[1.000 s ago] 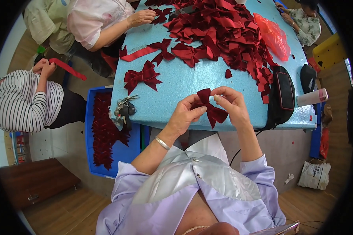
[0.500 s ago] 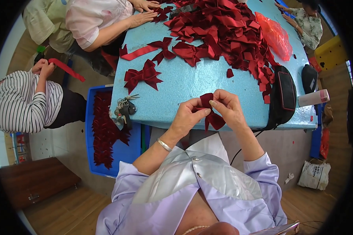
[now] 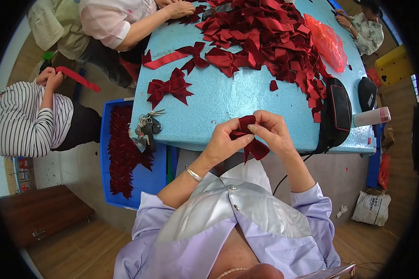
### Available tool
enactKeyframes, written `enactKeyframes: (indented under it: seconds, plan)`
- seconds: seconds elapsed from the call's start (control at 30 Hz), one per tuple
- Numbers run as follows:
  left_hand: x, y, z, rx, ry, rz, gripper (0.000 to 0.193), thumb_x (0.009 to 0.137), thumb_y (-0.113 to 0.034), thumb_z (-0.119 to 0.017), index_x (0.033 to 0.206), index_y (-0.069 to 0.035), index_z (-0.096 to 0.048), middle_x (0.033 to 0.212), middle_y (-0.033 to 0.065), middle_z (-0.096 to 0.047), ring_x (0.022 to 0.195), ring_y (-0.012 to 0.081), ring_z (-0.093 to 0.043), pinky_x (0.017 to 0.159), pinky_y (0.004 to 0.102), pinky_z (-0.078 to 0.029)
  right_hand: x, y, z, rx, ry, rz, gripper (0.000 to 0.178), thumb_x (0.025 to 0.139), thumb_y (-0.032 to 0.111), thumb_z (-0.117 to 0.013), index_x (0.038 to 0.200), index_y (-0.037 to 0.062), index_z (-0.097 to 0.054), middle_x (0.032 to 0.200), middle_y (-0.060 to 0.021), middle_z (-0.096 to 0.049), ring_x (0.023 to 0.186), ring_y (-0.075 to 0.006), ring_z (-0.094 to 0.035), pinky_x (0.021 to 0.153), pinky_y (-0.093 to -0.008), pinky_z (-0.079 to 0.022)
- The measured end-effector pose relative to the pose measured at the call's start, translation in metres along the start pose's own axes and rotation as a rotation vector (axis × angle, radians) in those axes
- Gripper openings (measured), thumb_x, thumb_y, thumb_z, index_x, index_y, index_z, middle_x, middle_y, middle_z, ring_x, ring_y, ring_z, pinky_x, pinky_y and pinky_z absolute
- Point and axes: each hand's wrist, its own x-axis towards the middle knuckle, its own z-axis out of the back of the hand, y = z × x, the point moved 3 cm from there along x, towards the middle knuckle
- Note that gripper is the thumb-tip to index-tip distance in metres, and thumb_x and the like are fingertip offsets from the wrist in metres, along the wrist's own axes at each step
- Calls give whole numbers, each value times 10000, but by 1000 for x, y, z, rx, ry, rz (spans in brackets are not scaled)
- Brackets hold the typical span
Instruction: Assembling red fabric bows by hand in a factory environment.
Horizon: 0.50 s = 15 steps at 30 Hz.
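Note:
Between my two hands, above the near edge of the light blue table [image 3: 205,109], is a dark red velvet bow [image 3: 256,149]. My left hand [image 3: 226,139] pinches its left side with thumb and forefinger. From the right, my right hand [image 3: 272,132] grips the middle, its thumb lying across the front. My fingers cover the bow's centre. A finished velvet bow [image 3: 169,87] lies flat on the table to the left. Beyond it are a loose red ribbon strip [image 3: 165,61] and more bows [image 3: 226,61].
A big heap of red ribbon pieces [image 3: 270,37] covers the far middle. Keys [image 3: 149,128] lie at the left corner, above a blue crate [image 3: 149,186] of bows. A black bag [image 3: 336,114], a pale bottle [image 3: 372,116] and a red plastic bag [image 3: 328,44] are rightward. Co-workers sit around.
My hands have shifted very slightly, still pinching the velvet bow. Across the table's left side, a co-worker's hands have moved closer together over a bow.

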Motion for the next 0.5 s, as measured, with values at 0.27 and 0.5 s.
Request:
enactKeyframes:
  seconds: [0.27, 0.5]
  plan:
    - [-3, -3, 3, 388, -36, -173, 181, 772, -14, -680, 948, 20, -660, 845, 30, -624, 743, 97, -577, 654, 244, -476, -6, -14, -11, 12, -204, -70, 167, 857, 38, -573, 713, 18, -492, 661, 47, -457, 642, -43, -388, 551, -229, -330]
    - [-3, -4, 9, 554, -22, -219, 164, 765, -21, -693, 923, 10, -665, 836, 37, -633, 750, 103, -584, 659, 249, -481, -11, -2, -17, -264, -353, 54, 220, 847, 44, -577, 672, 26, -444, 619, 45, -425, 601, -48, -353, 515, -248, -303]
